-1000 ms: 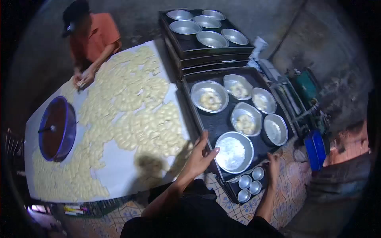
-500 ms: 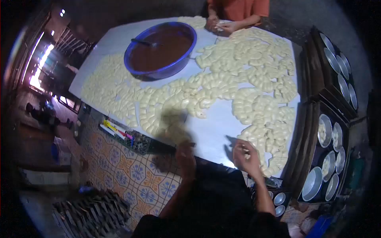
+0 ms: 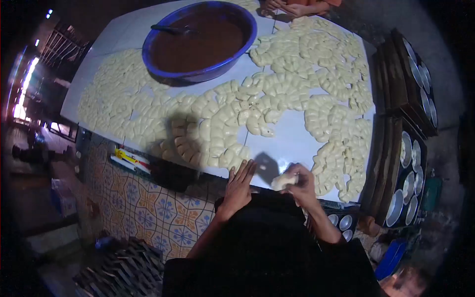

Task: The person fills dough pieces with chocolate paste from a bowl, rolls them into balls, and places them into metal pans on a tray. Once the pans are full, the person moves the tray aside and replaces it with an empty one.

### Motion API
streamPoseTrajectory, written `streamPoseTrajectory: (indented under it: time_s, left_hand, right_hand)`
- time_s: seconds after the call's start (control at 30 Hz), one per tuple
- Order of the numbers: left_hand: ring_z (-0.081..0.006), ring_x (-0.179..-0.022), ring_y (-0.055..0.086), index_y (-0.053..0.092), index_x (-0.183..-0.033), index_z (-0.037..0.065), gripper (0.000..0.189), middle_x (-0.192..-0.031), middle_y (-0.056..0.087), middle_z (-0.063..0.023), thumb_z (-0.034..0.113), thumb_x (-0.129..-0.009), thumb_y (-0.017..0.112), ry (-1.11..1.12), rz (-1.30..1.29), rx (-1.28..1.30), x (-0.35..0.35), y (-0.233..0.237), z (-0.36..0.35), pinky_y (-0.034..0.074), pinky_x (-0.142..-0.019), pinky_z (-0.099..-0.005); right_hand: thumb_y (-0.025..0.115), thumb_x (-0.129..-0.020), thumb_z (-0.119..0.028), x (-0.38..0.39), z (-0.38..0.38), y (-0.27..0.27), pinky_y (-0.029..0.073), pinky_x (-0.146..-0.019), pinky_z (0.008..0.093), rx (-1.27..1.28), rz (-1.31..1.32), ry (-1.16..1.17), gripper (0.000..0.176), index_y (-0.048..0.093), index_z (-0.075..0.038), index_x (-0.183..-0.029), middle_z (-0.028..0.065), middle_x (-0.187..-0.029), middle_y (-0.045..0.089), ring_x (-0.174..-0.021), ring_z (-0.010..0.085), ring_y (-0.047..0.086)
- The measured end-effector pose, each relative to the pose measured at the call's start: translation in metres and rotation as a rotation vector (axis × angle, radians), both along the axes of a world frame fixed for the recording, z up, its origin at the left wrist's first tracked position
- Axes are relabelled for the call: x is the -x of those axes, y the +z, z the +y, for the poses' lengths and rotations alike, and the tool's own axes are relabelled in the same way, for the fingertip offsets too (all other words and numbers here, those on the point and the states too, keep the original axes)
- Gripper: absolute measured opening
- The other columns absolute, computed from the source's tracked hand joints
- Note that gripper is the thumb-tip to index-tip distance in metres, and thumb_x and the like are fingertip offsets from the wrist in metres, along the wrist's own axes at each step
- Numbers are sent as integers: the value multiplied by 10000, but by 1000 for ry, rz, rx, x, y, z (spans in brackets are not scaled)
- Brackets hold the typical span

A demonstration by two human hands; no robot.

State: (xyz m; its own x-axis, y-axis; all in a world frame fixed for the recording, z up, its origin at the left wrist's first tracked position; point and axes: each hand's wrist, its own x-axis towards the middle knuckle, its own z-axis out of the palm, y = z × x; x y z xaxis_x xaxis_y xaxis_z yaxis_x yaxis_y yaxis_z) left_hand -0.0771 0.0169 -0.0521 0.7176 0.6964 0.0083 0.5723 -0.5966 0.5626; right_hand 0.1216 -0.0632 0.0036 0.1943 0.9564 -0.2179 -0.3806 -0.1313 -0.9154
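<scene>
Many pale dough pieces (image 3: 282, 86) lie in close rows over a white table (image 3: 272, 148). At the near edge of the table my left hand (image 3: 240, 185) rests with its fingers stretched out, touching the nearest dough pieces. To its right, my right hand (image 3: 302, 185) is closed on a pale piece of dough (image 3: 284, 181), held just over the table edge. One filled dough piece (image 3: 260, 127) lies at the rim of the bare patch beyond my hands. A blue basin (image 3: 208, 74) of brown filling (image 3: 198, 44), with a dark-handled utensil (image 3: 167, 29) in it, stands at the far left.
Another person's hands (image 3: 292, 9) are at the far edge. Racks on the right hold round metal pans (image 3: 395, 208). A crate with coloured packets (image 3: 131, 161) sits below the table's left edge. Tiled floor (image 3: 163, 213) and a dark slatted stack (image 3: 121, 267) are at lower left.
My left hand has come down flat at the dough's edge. My right hand has turned inward and now shows a dough piece in its grip. The view has shifted closer over the table.
</scene>
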Motion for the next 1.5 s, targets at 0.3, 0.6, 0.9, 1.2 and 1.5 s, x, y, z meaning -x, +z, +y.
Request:
streamPoseTrajectory:
  time_s: [0.3, 0.6, 0.9, 1.2, 1.5]
  left_hand:
    - [-148, -1057, 514, 541, -1226, -44, 379, -1200, 558, -117, 172, -918, 589, 137, -982, 762, -86, 92, -8, 421, -880, -269]
    - [-106, -866, 592, 605, -1062, -25, 220, -1005, 639, -57, 65, -862, 592, 96, -1416, 1332, -99, 87, 2, 470, -790, -249]
    - [-385, -1245, 384, 185, -1428, -45, 1240, -1371, 365, -270, 889, -639, 388, -455, -1622, 1863, -117, 98, 111, 306, -1035, -485]
    - [-313, -875, 617, 628, -1058, -10, 823, -998, 663, -209, 664, -910, 180, 594, -158, 346, -113, 98, 370, 439, -825, -431]
    - [-290, -1019, 580, 517, -1220, -66, 954, -1091, 617, -170, 740, -865, 150, 329, -834, 1086, -110, 96, 241, 416, -921, -377]
  right_hand:
    - [659, -768, 40, -7, 18, 50, 477, -706, 251, -269, -486, -349, 225, 593, -3, -978, 88, -1041, 538, -901, 145, 544]
    - [566, -885, -388, -28, 51, 51, 426, -837, 342, -471, -649, 75, 433, 611, -55, -1158, 149, -1268, 440, -1032, 241, 509]
    - [703, -641, -667, -53, 91, 2, 354, -970, 402, -242, -66, 214, 1236, 2, -99, -1485, 109, -1500, 147, -1304, 260, 273]
    - [688, -771, -501, -52, 125, -8, 386, -964, 394, -211, 4, 77, 1009, 97, -92, -1479, 109, -1475, 202, -1255, 254, 336]
    - [481, -966, -273, -46, 137, -17, 461, -863, 313, -30, 514, -98, 566, 249, -51, -1433, 149, -1275, 508, -1099, 231, 531]
